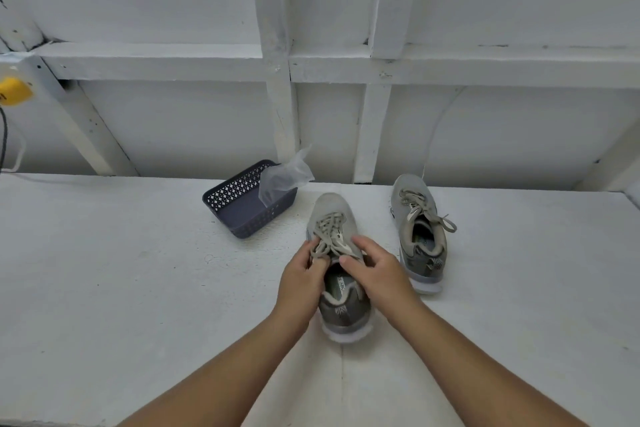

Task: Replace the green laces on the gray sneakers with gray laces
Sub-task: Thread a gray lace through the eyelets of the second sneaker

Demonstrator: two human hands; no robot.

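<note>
White bench (138,288) holds gray sneakers (341,263) (laces (327,236) pale gray-green).

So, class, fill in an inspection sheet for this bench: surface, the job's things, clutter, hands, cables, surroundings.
Surface: white painted bench, scuffed.
Job's things: near sneaker under both hands, its laces threaded; far sneaker standing apart to the right, laced and tied; lace colour looks greyish, hard to judge.
Clutter: dark perforated basket holding a clear plastic bag.
Hands: left hand with its grip pinching a lace; right hand resting on the tongue, fingers loose.
Cables: dark cable hanging from a yellow fitting at far left.
Surroundings: white timber-framed wall.
</note>
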